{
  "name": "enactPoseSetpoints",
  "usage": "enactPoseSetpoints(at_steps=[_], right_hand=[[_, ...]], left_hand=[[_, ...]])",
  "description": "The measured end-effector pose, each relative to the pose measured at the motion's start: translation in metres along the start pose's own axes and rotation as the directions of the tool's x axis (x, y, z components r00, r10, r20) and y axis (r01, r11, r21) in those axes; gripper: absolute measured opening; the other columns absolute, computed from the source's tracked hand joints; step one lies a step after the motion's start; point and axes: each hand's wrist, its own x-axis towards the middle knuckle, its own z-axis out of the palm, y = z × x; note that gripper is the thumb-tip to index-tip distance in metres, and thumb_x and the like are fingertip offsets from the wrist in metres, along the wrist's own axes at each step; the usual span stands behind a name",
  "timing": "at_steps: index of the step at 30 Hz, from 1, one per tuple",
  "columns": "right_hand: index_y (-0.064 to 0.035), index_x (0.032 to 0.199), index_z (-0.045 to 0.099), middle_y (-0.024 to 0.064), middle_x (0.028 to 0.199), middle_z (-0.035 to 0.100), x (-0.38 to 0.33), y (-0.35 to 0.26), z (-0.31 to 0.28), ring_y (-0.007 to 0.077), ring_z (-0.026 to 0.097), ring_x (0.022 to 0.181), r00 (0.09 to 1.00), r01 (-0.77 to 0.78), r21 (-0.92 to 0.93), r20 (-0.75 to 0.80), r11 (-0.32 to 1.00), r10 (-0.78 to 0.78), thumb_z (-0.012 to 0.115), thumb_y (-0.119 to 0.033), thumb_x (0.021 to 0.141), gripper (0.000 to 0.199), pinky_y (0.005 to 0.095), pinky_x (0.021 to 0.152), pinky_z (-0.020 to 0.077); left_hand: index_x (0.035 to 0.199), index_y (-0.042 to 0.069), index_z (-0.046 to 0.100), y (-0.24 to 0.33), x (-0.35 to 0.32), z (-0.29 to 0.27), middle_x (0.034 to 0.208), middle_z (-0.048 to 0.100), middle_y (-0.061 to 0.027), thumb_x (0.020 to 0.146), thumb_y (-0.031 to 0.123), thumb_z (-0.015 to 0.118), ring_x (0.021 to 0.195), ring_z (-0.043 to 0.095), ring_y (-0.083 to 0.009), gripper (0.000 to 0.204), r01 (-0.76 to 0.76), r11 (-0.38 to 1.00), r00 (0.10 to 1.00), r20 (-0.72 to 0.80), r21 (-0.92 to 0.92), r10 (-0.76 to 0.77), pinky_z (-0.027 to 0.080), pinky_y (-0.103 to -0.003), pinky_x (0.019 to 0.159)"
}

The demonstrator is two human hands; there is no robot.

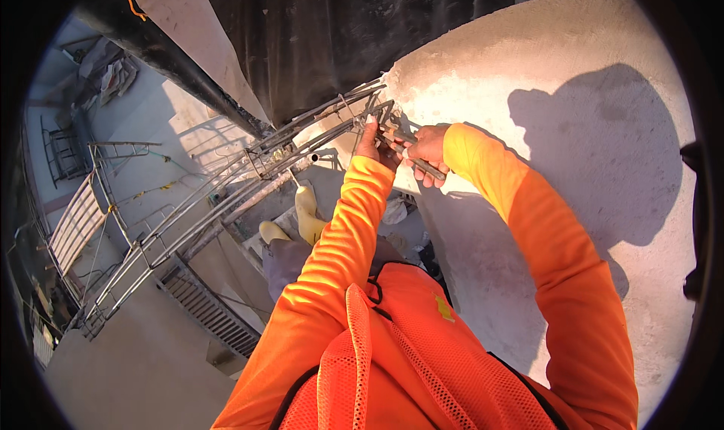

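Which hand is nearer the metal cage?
Left. The left hand is at the right end of the metal cage; the right hand is farther right, gripping a tool.

Head view, facing down; fingers [429,180] near, exact distance hard to judge.

Your left hand [377,148] is at one end of the rebar cage [256,164]; beside that end, your right hand [432,152] grips a metal tool [429,170].

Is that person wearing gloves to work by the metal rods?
No, the left hand and right hand both show bare fingers beyond the orange sleeves.
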Motion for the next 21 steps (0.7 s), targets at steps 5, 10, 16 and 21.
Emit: enactPoseSetpoints(at_steps=[5,10,16,21], right_hand=[[-0.0053,0.124,0.054,0.0134,0.106,0.07,-0.009,0.006,0.025,0.0297,0.071,0.097,0.828,-0.017,-0.8,-0.347,0.599,-0.441,0.069,-0.025,0.094,0.039,0.05,0.082,0.0567],[-0.005,0.122,0.06,0.0121,0.107,0.065,0.01,0.022,0.066,0.0301,0.067,0.102,0.573,-0.341,-0.854,-0.52,0.393,-0.633,0.057,-0.015,0.099,0.026,0.048,0.088,0.0529],[-0.003,0.121,0.057,0.0093,0.089,0.064,0.047,0.062,0.05,0.0266,0.072,0.071,0.974,0.096,0.567,0.118,0.818,-0.196,0.06,-0.018,0.097,0.028,0.041,0.059,0.0607],[-0.0058,0.12,0.063,0.0048,0.09,0.066,0.058,0.096,0.121,0.0218,0.071,0.079,0.802,0.076,0.916,0.179,0.394,-0.57,0.069,-0.039,0.101,0.038,0.0377,0.068,0.06]], left_hand=[[0.095,0.01,0.065,0.011,0.017,0.034,0.082,0.066,-0.0099,0.098,0.056,0.066,0.076,0.06,-0.0264,0.046,0.055,0.981,0.958,-0.288,0.187,0.001,0.055,-0.038,0.065],[0.123,0.003,0.059,0.019,0.004,0.026,0.117,0.06,-0.0184,0.082,0.075,0.072,0.092,0.059,-0.0286,0.083,0.066,0.916,0.944,-0.322,0.396,0.071,0.06,-0.047,0.077],[0.158,0.012,0.038,0.042,-0.011,-0.05,0.155,0.045,-0.0182,0.082,0.08,0.068,0.133,0.051,-0.0358,0.106,-0.048,0.747,0.973,-0.137,0.663,0.184,0.042,-0.06,0.111],[0.129,0.009,0.061,0.051,-0.01,-0.051,0.106,0.074,-0.0092,0.102,0.055,0.06,0.097,0.07,-0.0269,0.053,-0.102,0.791,0.994,0.101,0.604,0.052,0.056,-0.051,0.091]])
